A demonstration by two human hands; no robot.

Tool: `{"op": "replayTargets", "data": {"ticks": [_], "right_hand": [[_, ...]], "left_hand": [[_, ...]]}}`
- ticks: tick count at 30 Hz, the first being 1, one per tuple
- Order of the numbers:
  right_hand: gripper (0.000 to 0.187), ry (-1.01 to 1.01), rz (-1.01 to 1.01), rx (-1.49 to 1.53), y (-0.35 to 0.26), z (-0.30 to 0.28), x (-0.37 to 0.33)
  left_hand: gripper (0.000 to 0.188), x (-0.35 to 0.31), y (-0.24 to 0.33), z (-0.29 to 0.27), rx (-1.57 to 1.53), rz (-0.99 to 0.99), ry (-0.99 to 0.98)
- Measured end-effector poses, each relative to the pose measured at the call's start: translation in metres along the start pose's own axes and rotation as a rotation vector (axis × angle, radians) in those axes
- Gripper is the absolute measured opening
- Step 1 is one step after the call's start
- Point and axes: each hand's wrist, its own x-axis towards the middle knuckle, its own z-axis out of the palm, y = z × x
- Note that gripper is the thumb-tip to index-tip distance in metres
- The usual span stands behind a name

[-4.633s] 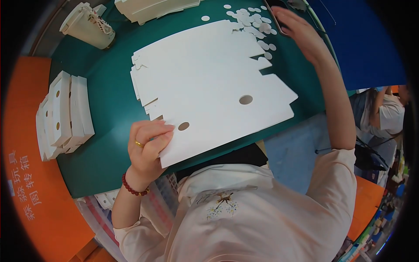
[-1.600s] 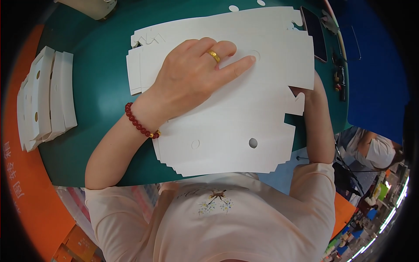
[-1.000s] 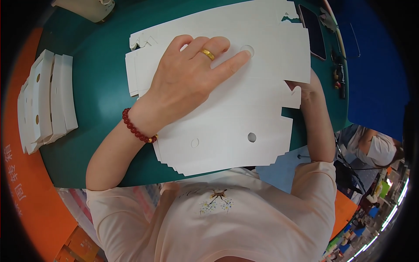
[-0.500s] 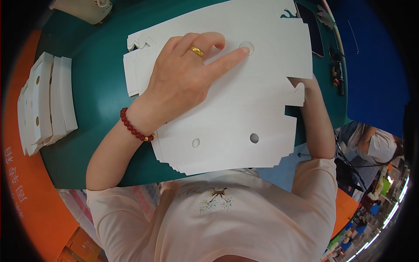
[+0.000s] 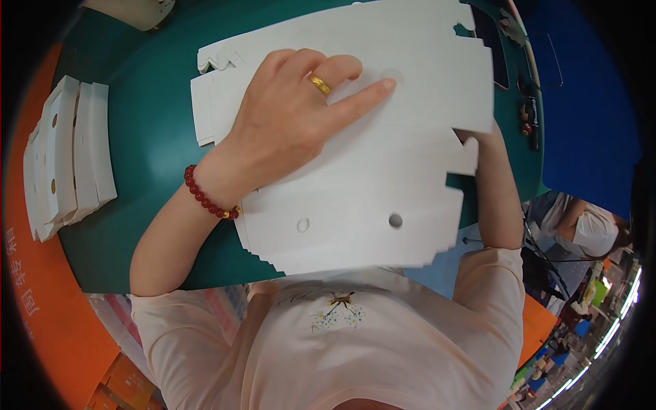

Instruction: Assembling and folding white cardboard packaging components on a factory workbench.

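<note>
Left hand (image 5: 290, 113) half-curled, nothing grasped; one digit laid at far disc (image 5: 394, 74) of die-cut cardboard sheets (image 5: 362, 171). Right hand (image 5: 484, 138) mostly hidden beneath; grip cannot be told.

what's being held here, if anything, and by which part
The left hand rests on the white cardboard, not gripping. The right hand goes under its right edge, mostly hidden, so any hold there can't be told.

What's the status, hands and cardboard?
Left hand over white cardboard, one fingertip at its upper circle. Right hand mostly hidden beneath. Phone by upper right corner.
</note>
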Motion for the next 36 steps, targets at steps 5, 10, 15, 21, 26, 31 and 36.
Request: {"op": "replayTargets", "data": {"ticks": [5,10,15,21,26,31,36], "right_hand": [[0.040,-0.004,-0.066,0.056,0.003,0.001,-0.001],[0.042,-0.002,-0.129,0.114,0.005,-0.001,-0.002],[0.044,-0.195,0.024,0.000,0.002,-0.017,0.004],[0.042,-0.052,-0.130,0.198,0.021,-0.003,0.004],[0.038,-0.103,-0.172,0.258,0.023,-0.003,0.005],[0.036,-0.183,-0.176,0.225,0.009,-0.008,0.000],[0.040,-0.173,-0.170,0.121,0.004,-0.007,-0.002]], "left_hand": [[0.051,-0.005,-0.006,0.007,0.038,0.021,0.001],[0.051,-0.005,-0.005,0.006,0.054,0.027,-0.012],[0.053,-0.004,-0.004,0.005,0.084,0.016,-0.043],[0.053,-0.002,-0.002,0.003,0.104,0.024,-0.053],[0.053,-0.003,-0.002,0.002,0.090,0.032,-0.054],[0.052,-0.002,-0.003,0.005,0.117,0.038,-0.044],[0.048,-0.003,0.001,0.005,0.126,-0.008,-0.087]]}}
